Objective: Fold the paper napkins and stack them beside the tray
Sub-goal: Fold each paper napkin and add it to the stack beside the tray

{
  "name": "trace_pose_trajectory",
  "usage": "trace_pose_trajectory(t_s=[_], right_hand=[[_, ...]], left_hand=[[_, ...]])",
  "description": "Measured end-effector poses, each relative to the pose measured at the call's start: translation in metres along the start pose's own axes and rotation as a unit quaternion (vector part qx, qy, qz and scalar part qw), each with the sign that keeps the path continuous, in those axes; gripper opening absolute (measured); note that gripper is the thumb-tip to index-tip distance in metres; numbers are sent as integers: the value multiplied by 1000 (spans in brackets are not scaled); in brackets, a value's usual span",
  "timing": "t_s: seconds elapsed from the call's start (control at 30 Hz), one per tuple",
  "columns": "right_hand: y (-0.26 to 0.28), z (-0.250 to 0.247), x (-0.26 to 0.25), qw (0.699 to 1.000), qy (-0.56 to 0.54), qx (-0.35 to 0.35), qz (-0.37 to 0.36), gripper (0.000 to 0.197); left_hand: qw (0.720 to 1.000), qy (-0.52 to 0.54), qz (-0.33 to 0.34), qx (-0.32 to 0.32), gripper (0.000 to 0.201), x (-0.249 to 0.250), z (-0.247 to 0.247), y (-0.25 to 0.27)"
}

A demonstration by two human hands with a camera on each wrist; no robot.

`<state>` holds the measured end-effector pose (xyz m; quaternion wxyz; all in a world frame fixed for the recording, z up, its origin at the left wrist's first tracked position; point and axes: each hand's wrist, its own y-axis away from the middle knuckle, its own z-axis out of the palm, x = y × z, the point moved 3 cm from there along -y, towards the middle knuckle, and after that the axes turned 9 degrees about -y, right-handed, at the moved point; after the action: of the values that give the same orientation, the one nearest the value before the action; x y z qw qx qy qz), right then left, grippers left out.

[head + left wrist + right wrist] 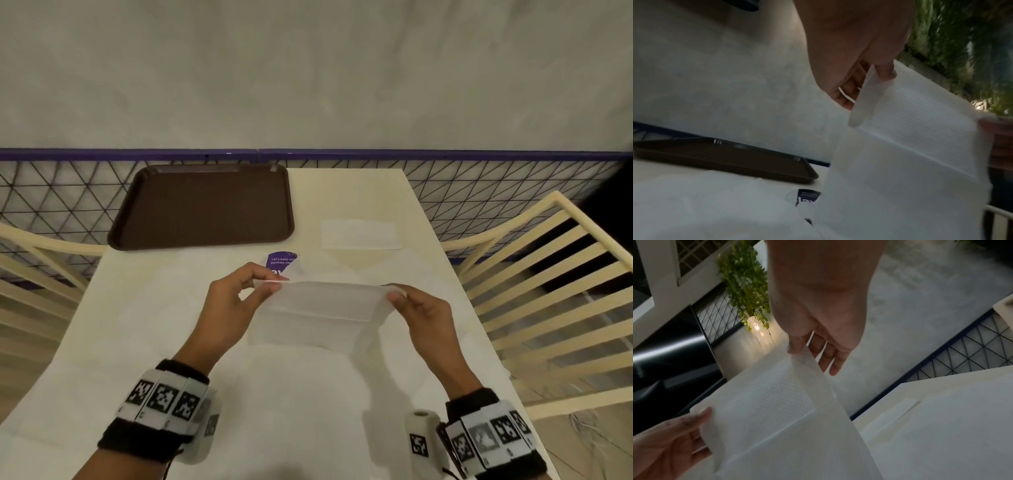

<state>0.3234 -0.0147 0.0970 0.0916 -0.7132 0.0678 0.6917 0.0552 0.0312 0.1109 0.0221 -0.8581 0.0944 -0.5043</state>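
Observation:
I hold a white paper napkin (325,308) lifted above the table's middle, its lower part hanging down with a crease across it. My left hand (270,286) pinches its top left corner between thumb and forefinger; my right hand (394,294) pinches the top right corner. The napkin (910,154) fills the right of the left wrist view, with that hand (882,73) at its upper edge. In the right wrist view the napkin (777,410) hangs from my right hand (795,350). A folded napkin (359,234) lies flat to the right of the brown tray (202,205).
More white napkins cover the near table (394,192), partly over a purple sticker (282,262). The tray sits at the far left, overhanging the table edge. Cream slatted chairs (548,291) flank both sides. A black wire fence (496,192) with a purple rail runs behind.

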Motion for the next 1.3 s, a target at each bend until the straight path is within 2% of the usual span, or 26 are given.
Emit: trace_pose_trajectory(t_s=[0.1,0.17,0.23,0.33,0.43,0.53,0.6,0.67,0.77,0.8,0.87,0.9,0.93,0.97,1.03,1.07,1.13,1.17,1.23,1.3], right_hand=[[24,-4,-6,1000,-21,-12,-5,18],[41,-8,7,999,-28,-31,22,18],[55,-12,31,997,-11,-56,60,21],[72,-15,74,985,65,-91,131,31],[86,-15,101,971,120,-116,170,28],[81,-12,103,975,124,-84,165,21],[67,-6,101,981,121,-56,140,28],[49,2,102,982,143,-35,116,32],[21,10,112,967,221,-23,121,37],[15,11,115,963,242,-27,120,34],[9,12,115,944,307,-41,116,13],[11,11,115,927,354,-46,114,24],[15,7,117,913,392,-41,106,37],[22,6,113,907,414,-24,81,43],[40,14,104,904,427,-10,-32,41],[52,23,105,895,434,-37,-93,41],[77,49,116,855,470,-156,-150,42],[87,59,126,830,496,-215,-138,44],[99,68,148,791,534,-286,-87,53],[103,62,164,775,549,-307,-65,62]], left_hand=[[999,18,39,-8,18,10,-3,28],[998,-1,57,-37,9,-1,2,49],[996,-11,41,-81,7,-23,11,68],[989,-48,-7,-142,26,-61,27,96],[976,-92,-50,-191,38,-88,39,115],[977,-124,-81,-154,34,-101,40,112],[981,-124,-106,-104,26,-103,37,99],[981,-131,-127,-69,27,-103,36,81],[981,-141,-131,-26,23,-106,40,57],[981,-139,-137,-18,17,-107,41,53],[971,-192,-144,-27,29,-109,44,53],[964,-240,-116,-27,36,-107,46,57],[956,-285,-65,-18,40,-102,48,62],[947,-319,-12,-29,47,-95,52,68],[919,-374,87,-91,58,-89,71,86],[901,-397,128,-119,54,-91,84,96],[875,-416,168,-184,53,-102,110,113],[866,-418,174,-212,58,-110,121,118],[854,-430,168,-241,60,-126,131,124],[846,-433,153,-271,66,-133,128,127]])
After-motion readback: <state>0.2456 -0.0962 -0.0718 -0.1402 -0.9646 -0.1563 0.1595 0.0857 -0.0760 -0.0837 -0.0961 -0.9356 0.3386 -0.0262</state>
